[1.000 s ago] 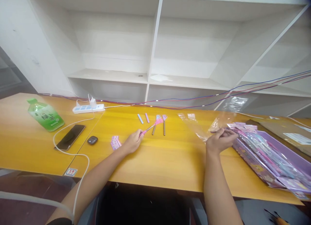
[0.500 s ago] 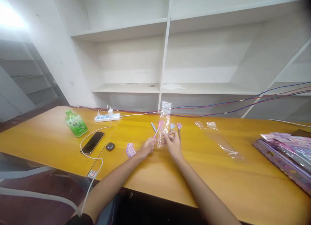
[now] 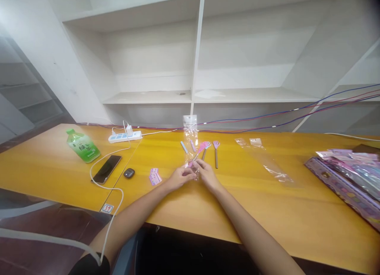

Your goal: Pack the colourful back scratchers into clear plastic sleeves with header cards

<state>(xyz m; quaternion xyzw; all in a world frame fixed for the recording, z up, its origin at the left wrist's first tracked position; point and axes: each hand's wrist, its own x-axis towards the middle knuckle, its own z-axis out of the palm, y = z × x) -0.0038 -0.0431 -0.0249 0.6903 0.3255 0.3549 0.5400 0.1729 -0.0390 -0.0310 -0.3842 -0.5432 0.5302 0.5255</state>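
A pink hand-shaped back scratcher [image 3: 201,147] slants up and right, its handle end between my two hands. My right hand [image 3: 208,176] is closed, its fingertips pinching the handle. My left hand [image 3: 179,178] is closed beside it, thumb and fingers at the lower end of a clear plastic bag [image 3: 190,126]; the fingers partly hide this contact. The long, narrow bag stretches away across the table. Just beyond the right hand lie a blue back scratcher [image 3: 207,144] and a purple-pink one [image 3: 216,144]. A blue strip [image 3: 184,147] and a purple strip [image 3: 192,145] lie near the bag.
Small pink cards [image 3: 154,176], an earbud case [image 3: 129,173], a phone [image 3: 107,169], a green tea bottle [image 3: 83,145] and a power strip [image 3: 125,136] are to the left. Another clear bag [image 3: 276,173] and a pile of packaged items [image 3: 347,168] lie right. Shelves stand behind.
My hands have come together. The pink back scratcher has tilted further right, its handle now at my right fingertips. The bag stands to the left of the scratcher's head. The camera view has shifted slightly.
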